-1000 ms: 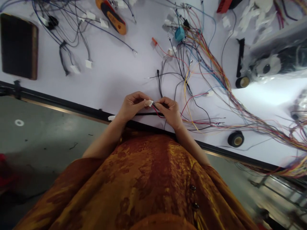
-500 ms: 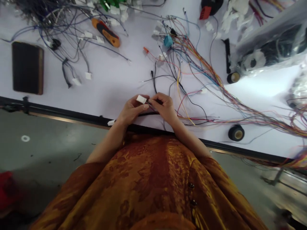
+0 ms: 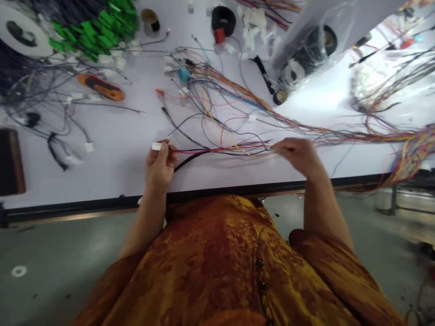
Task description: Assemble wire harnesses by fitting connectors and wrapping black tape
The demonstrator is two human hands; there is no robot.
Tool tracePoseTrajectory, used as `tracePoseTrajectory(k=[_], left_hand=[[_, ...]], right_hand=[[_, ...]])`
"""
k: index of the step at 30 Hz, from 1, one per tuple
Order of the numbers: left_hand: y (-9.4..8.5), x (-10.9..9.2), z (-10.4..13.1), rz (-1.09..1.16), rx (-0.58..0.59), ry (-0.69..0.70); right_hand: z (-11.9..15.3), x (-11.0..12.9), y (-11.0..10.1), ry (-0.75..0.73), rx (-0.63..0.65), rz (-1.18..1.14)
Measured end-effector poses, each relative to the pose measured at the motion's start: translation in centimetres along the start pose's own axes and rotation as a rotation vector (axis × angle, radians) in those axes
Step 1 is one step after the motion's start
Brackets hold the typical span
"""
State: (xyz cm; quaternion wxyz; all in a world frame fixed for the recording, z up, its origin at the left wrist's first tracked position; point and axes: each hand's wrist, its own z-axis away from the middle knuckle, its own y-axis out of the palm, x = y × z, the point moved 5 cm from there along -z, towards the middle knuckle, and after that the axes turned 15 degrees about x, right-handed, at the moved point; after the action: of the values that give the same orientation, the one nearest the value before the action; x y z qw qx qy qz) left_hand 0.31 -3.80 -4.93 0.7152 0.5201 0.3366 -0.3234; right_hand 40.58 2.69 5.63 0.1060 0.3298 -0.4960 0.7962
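A white connector [image 3: 157, 146] is pinched in my left hand [image 3: 161, 165], near the table's front edge. Red and black wires [image 3: 210, 150] run rightward from it. My right hand [image 3: 297, 154] is farther right, its fingers pinched together at the ends of thin wires lying across the table. Whether it grips one of them is too small to make out. A thick black cable [image 3: 190, 159] passes just right of my left hand. Above the wires lies a blue connector [image 3: 184, 74], and a small orange connector [image 3: 159, 92] is left of it.
An orange and black cutter [image 3: 101, 87] lies at the left among blue wires. Green connectors [image 3: 98, 31] are heaped behind it. A phone [image 3: 10, 160] is at the far left. Tape rolls [image 3: 223, 21] and plastic-wrapped items [image 3: 306, 61] sit at the back. A wire bundle [image 3: 374, 136] stretches right.
My right hand has moved away from my left hand, to the right along the wires. My left hand still holds the white connector. The view has shifted to the right.
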Motion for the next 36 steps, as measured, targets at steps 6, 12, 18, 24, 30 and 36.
tracePoseTrajectory(k=[6,12,18,24,30,36], left_hand=[[-1.7,0.5,-1.5,-0.09,0.022,0.065],[-0.9,0.5,-0.7,-0.18,-0.056,0.116],[-0.9,0.7,-0.7,-0.14,-0.041,0.181],[0.7,-0.4,0.0,-0.097,-0.054,0.12],[2.4,-2.4,0.0,-0.206,0.085,0.158],[2.3,-3.9,-0.1,-0.357,0.222,0.164]], right_hand=[[0.7,-11.9,-7.4,0.348,-0.296,0.254],[8.3,-15.9,-7.1,0.693,-0.595,0.17],[12.8,-14.8,-2.4,1.001,-0.313,0.053],[4.4,-3.0,1.5,0.349,-0.236,-0.264],[-7.9,12.7,8.6,-0.205,0.157,-0.843],[-13.3,15.5,12.1,-0.096,0.286,-0.991]])
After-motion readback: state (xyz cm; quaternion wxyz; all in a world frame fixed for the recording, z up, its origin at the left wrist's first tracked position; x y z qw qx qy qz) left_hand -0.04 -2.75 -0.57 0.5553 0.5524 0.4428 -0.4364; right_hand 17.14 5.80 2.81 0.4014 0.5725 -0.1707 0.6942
